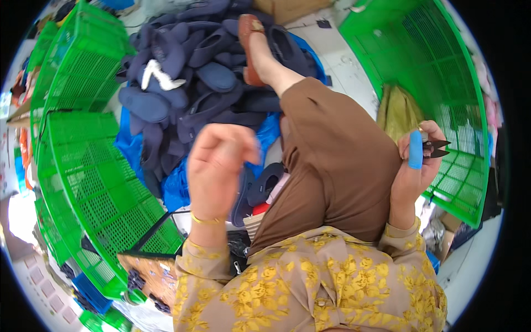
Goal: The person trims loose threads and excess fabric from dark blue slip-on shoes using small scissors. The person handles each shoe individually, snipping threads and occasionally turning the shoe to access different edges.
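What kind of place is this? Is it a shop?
More likely a small shoe workshop than a shop. A big pile of dark blue shoe parts lies on the floor, green plastic crates stand around it, and the right hand holds small snips.

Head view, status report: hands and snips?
Right hand shut on small black thread snips, blue guard on thumb. Left hand raised, loosely curled, seemingly empty. Dark blue slipper pile ahead; green plastic crates either side.
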{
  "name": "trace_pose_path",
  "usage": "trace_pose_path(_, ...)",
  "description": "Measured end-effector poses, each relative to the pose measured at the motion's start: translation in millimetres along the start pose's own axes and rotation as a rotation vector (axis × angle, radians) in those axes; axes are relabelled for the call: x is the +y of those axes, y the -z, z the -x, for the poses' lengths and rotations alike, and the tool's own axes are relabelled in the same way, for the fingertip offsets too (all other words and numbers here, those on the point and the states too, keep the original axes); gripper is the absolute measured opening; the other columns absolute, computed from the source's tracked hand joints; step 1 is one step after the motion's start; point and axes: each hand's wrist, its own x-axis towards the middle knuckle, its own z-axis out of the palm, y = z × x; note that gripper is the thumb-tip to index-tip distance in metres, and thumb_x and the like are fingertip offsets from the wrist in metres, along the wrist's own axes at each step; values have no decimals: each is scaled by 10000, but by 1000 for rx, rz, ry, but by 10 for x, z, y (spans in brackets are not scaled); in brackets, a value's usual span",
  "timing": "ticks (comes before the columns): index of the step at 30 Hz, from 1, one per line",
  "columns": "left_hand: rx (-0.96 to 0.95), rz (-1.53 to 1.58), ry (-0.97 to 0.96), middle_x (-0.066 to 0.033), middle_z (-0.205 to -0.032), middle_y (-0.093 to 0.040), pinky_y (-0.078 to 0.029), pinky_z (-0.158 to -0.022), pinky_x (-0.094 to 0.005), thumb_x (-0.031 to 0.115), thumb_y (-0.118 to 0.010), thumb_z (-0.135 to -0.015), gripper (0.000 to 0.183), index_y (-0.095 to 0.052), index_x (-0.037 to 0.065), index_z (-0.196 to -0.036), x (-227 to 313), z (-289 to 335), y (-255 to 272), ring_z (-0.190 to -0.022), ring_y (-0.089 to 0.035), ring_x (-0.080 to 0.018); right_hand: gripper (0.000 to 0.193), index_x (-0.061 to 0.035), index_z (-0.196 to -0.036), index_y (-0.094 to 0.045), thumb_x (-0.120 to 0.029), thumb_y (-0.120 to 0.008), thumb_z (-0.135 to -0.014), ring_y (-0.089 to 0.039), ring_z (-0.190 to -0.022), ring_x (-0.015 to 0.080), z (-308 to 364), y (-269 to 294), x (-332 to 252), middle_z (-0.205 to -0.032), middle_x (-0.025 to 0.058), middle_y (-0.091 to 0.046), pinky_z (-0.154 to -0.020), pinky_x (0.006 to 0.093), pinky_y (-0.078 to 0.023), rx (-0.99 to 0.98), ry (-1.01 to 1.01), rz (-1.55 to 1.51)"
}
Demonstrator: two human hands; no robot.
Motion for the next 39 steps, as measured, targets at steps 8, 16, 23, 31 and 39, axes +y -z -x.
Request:
trace_pose_path(8, 479, -159, 502, -14, -793, -610, -483, -608, -237, 173, -579, -955, 107, -583, 74, -917, -939, 434, 908, -653, -558, -89, 139, -2, -1075, -482, -54, -522, -953, -466, -646, 98, 52, -139, -115, -799, 49, -510, -614, 240, -391, 87, -41, -91)
trace_pose_path(16, 371, -245, 410, -11, -826, -619, -465, -633, -209, 112, -594, -942, 52, -591, 67, -969, -1041, 636, 391, -680, -563, -69, 108, -57, -1087, -481, -77, -494, -982, -421, -609, 81, 148, -21, -26, -768, 33, -503, -560, 225, -358, 50, -68, -205)
trace_pose_path(23, 328, -481, 218, -22, -841, -608, -442, -652, -202, 94, -587, -941, 77, -593, 36, -992, -817, 868, 34, -703, -544, -80, 80, -117, -1048, -534, -80, -498, -987, -389, -538, 48, 1, 693, -83, -725, 3, -519, -486, 198, -324, 180, -294, -457)
trace_pose_path(31, 252, -651, 235, -11, -840, -595, -445, -672, -209, 90, -559, -956, 69, -584, 30, -981, -903, 1027, 48, -741, -534, -69, 79, -129, -1051, -551, -112, -511, -984, -369, -524, 36, 517, 2007, 458, -705, -24, -467, -461, 208, -294, 553, -422, -180)
trace_pose_path(39, 165, -868, 94, 2, -829, -575, -433, -689, -207, 98, -566, -964, 86, -570, 12, -963, -907, 954, -366, -754, -507, -61, 125, -82, -958, -623, -171, -610, -872, -481, -535, 156, 1597, 2443, 2012, -638, 51, -521, -507, 332, -391, 459, -773, 377)
